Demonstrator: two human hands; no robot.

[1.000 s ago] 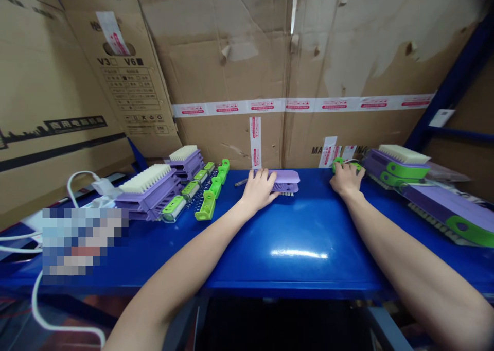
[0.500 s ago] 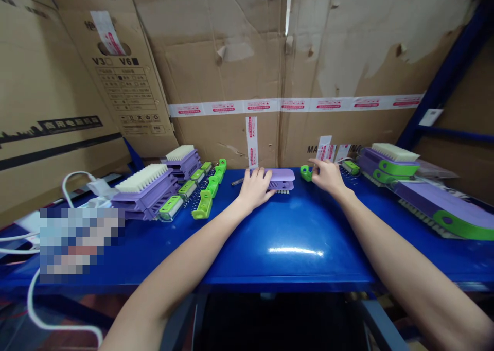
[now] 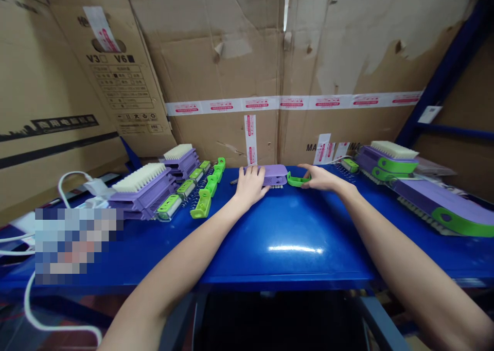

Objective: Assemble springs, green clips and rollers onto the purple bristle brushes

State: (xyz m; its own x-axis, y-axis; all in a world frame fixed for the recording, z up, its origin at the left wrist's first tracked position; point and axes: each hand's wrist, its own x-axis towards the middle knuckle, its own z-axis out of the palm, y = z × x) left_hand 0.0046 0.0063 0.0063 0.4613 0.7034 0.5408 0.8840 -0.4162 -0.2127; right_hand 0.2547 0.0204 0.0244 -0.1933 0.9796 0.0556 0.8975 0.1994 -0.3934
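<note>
- Main chg: R hand [image 3: 322, 179] has brought the green end piece [image 3: 299, 181] in from the R; it's now at the R end of the purple brush body [image 3: 277, 173], touching or v. close, can't tell which.
- Means: both parts now sit end to end, so how they line up matters more than reach (my judgement). Don't look fully joined; green piece still sticks out to the R.
- L hand [image 3: 249, 186]: little chg, still over the L end of the purple body, fingers on top, thumb at near side. Grip partly closed on it, looks like a steadying hold.
- R hand: thumb & fingers pinched partway on the R end of the green piece; exact finger contact hard to see.
- Purple body: far-mid part of the blue table [image 3: 278, 227], bristles [image 3: 277, 187] down.
- Just L of it: thin dark rod [image 3: 234, 182], partly hidden by L hand.
- L side: purple stacks w/ white bristles up, green-topped clear units [image 3: 170, 206], row of loose green pieces [image 3: 201, 205].
- R side: one green unit [image 3: 350, 164] w/ springs, stacked brushes [image 3: 386, 160], bigger purple-green brush [image 3: 443, 202] nearer, bristles down.
</note>
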